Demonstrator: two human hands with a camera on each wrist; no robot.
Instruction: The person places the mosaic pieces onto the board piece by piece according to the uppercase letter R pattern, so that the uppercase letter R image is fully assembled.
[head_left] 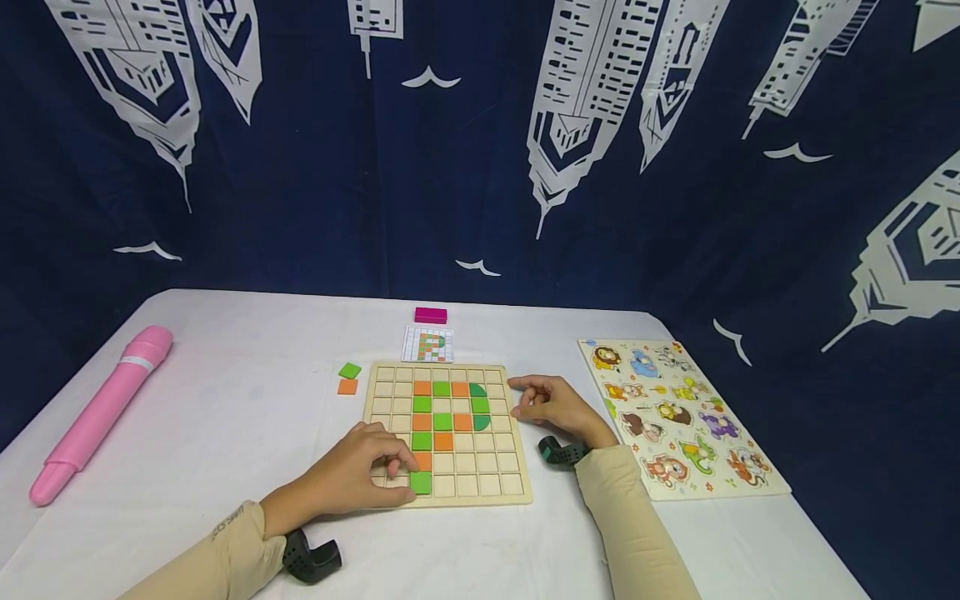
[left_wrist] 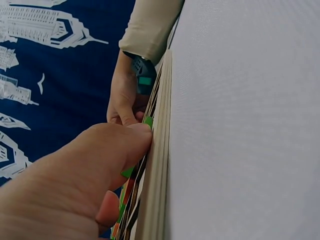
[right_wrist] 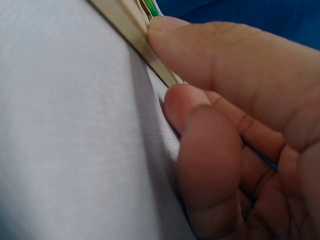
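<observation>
A wooden grid board lies on the table, its cells partly filled with green and orange tiles. My left hand reaches over the board's lower left part, thumb and index finger pinching a green square tile at the bottom row. In the left wrist view the thumb covers part of that green tile. My right hand touches the board's right edge near its upper corner. In the right wrist view its thumb rests against the board's edge, other fingers bent below.
A pattern card and a magenta block sit behind the board. Loose green and orange tiles lie at its left. A pink cylinder is far left; an animal puzzle board lies right.
</observation>
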